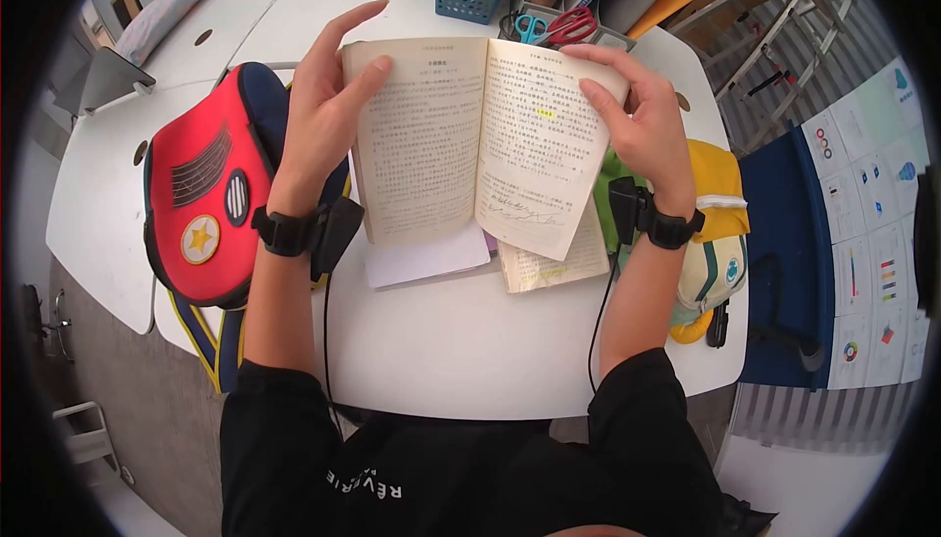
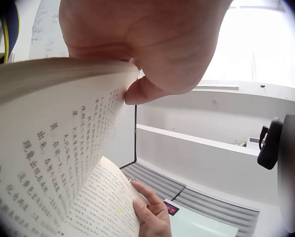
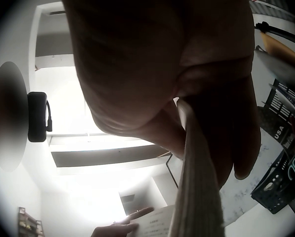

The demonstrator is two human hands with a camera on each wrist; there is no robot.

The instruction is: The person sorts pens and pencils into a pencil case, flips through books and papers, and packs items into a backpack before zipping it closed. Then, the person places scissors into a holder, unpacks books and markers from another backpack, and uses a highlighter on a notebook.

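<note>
"What lies closest to you?"

"A pale notebook (image 1: pixel 421 265) and a second book (image 1: pixel 561 270), flat on the table (image 1: pixel 421 361), partly covered in your view by the open book (image 1: pixel 421 145)."

"And how does the open book lie from each grip?"

"Between them. Its spine runs away from you, pages facing you, and neither side looks clearly nearer the fold. Your left hand (image 1: pixel 319 111) grips the upper part of the left edge, thumb on the page. Your right hand (image 1: pixel 655 130) pinches the upper right corner, thumb in front, so each grip is closed on paper. The yellow mark (image 1: pixel 544 113) sits nearer your right."

"What flanks you?"

"A red bag (image 1: pixel 211 121) left, a yellow one (image 1: pixel 718 179) right."

"Beyond the pages?"

"Red-handled scissors (image 1: pixel 571 26) past the top edge, then a blue basket (image 1: pixel 470 0) farther back."
</note>
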